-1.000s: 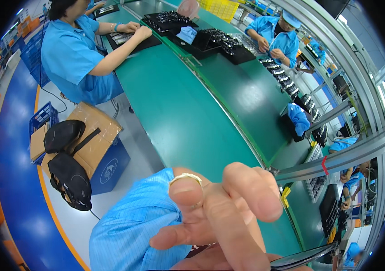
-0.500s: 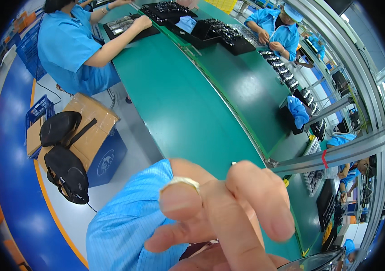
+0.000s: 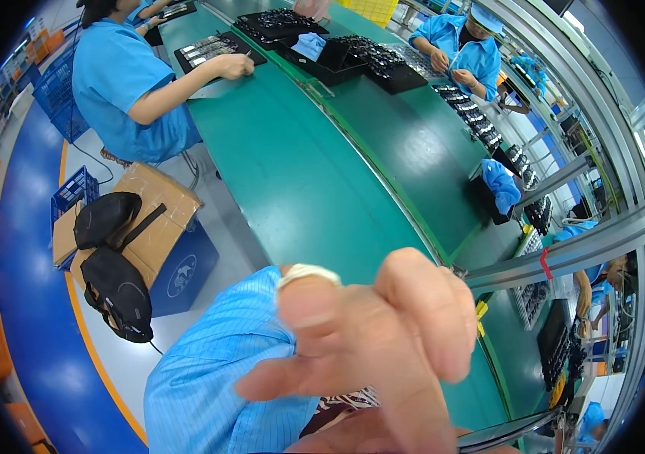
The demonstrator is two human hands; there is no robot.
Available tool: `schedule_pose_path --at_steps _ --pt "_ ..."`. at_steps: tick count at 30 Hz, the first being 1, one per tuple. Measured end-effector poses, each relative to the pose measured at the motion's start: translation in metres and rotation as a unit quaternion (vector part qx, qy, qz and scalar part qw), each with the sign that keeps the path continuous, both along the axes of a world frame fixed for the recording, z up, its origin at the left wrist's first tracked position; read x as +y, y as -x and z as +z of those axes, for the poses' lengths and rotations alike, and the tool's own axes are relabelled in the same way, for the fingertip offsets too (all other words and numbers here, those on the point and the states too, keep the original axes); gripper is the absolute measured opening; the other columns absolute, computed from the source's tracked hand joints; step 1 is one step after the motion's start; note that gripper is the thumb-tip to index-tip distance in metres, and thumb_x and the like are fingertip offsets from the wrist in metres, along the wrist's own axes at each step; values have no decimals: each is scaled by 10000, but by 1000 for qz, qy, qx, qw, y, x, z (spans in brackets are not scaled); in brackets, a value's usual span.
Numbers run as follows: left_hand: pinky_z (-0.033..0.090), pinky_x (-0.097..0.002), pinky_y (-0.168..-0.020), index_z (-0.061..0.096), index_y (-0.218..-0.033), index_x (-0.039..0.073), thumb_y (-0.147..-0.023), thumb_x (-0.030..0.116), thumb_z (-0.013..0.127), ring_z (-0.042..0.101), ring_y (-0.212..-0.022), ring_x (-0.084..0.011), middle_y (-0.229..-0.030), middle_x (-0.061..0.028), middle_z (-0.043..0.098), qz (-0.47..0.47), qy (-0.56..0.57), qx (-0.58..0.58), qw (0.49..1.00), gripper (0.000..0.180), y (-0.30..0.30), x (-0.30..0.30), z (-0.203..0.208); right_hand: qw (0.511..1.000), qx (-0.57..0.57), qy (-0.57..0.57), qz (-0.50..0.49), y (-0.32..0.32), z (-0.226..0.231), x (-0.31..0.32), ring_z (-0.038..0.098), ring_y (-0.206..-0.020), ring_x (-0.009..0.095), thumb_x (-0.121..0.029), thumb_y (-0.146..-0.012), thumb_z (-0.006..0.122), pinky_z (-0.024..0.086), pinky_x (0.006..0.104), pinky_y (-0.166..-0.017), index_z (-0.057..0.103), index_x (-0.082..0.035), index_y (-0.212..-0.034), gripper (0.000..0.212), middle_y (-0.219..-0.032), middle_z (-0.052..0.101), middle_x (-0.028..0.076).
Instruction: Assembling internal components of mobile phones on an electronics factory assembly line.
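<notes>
The person's hand (image 3: 383, 340) is blurring close to the lens, its fingers overlapping, so which hand is showing cannot be told. It is hiding part of the green counter (image 3: 292, 181). The lower edge is cutting off the blue sleeve (image 3: 216, 371) and a glossy dark-rimmed thing (image 3: 515, 428) of unclear kind. Only a strip of patterned cloth (image 3: 356, 399) is peeping out below the fingers. The upper edge is cropping the nearest co-worker's (image 3: 122, 83) head and the yellow crate (image 3: 371, 9). Dark parts (image 3: 371, 57) are appearing too small to tell apart, as is whatever the worker opposite (image 3: 470, 57) is fingering.
</notes>
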State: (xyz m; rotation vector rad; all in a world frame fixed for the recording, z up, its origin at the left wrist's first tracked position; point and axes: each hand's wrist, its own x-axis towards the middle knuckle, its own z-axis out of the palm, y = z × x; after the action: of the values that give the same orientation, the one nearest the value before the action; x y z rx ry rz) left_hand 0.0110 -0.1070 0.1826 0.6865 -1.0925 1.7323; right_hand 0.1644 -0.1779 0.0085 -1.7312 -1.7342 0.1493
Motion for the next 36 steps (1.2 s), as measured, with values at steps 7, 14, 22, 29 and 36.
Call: schedule_pose_path --at_steps 7,14,22,29,36 --pt "430 -370 -781 357 -1309 -68 -938 282 396 526 -911 -262 -993 -220 619 -50 24 83 995 511 -21 -13 1 999 17 -24 24 -9 -6 26 515 -902 259 -49 -794 560 431 354 -787 626 5 -1004 227 -1063 549 143" --pt "424 -374 -814 516 -1080 -37 -801 76 482 528 -951 -266 -1127 -196 499 41 -71 273 959 303 -35 -10 -6 998 34 -35 46 -21 -11 38 540 -876 239 -97 -845 525 441 348 -753 618 11 -1019 225 -1046 563 132" --pt "416 -415 -867 519 -1060 -12 -770 83 580 484 -1039 -355 -1091 -205 489 194 -92 603 768 312 -62 0 -89 996 76 -42 23 -36 -27 15 570 -846 216 -153 -904 485 453 342 -715 607 17 -1036 248 -1028 579 119" --pt "395 -439 -905 497 -1116 -4 -770 120 599 458 -1042 -376 -1115 -205 486 385 -35 746 542 382 10 43 -166 981 176 -66 -39 -25 -25 8 466 -605 93 5 -822 547 394 227 -535 613 34 -1030 221 -916 553 60" --pt "401 -453 -867 525 -1011 -79 -758 215 637 440 -1047 -375 -1110 -230 467 620 -6 713 328 403 51 110 -177 972 217 -76 -53 -27 -28 10 439 -598 62 12 -840 537 374 203 -530 617 29 -1040 216 -903 540 40"
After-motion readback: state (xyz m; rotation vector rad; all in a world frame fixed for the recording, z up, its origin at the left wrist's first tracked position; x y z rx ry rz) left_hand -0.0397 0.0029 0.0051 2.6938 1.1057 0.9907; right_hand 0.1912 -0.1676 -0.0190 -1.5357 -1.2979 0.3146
